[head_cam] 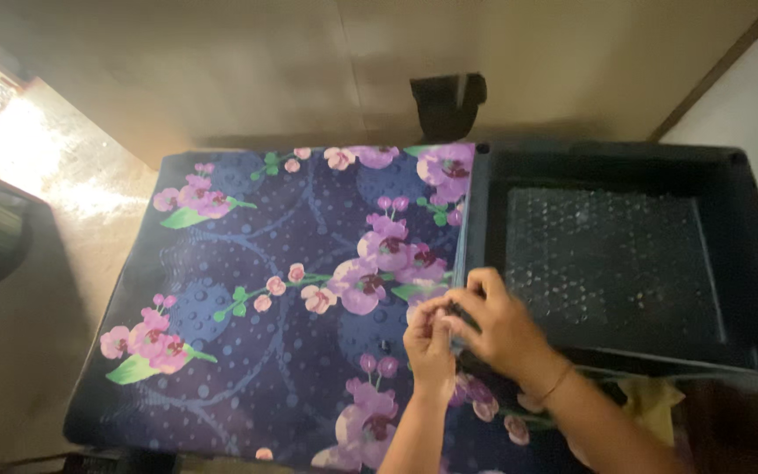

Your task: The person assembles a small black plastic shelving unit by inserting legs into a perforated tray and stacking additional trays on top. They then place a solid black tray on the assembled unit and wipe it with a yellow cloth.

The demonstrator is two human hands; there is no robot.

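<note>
Your left hand point(430, 338) and right hand point(493, 325) pinch something tiny, unidentifiable, together at the dark tray's point(477, 219) edge, over the floral cloth point(291, 307); finger work underway.

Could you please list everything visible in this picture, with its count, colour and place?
floral cloth: one, dark blue with pink and purple flowers and green leaves, spread flat over the left and middle.
tray: one, dark, shallow, with a dimpled clear sheet inside, on the right beside the cloth.
dark object: one, black, on the floor just beyond the cloth's far edge; what it is cannot be told.
yellow cloth: one, partly hidden, at the lower right.
floor: beige, around the cloth.
left hand: one, fingers pinched together at the tray's near left edge.
right hand: one, touching the left hand at the same edge, thin band on the wrist.
</note>
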